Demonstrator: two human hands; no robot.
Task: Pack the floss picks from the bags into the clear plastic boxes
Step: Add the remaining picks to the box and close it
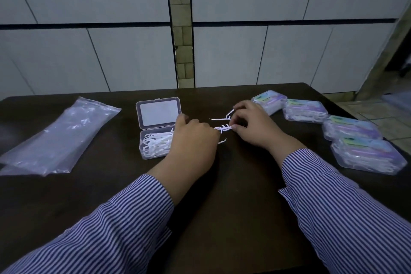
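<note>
Head view. Left hand [193, 140] curled round a bunch of floss picks [222, 128], tips sticking out toward the right hand [251, 125], whose fingers [236, 126] pinch the bunch's ends; a few loose picks lie on the desk [233, 184] betw. the hands. Open clear box [155, 133], part-filled w/ picks, sits just left of the left hand, toward the desk's far edge; that hand is nearer it. Bunch's long axis runs approx. left–right. Empty bags [57, 135] at left edge; four closed filled boxes [333, 127] along right edge.
</note>
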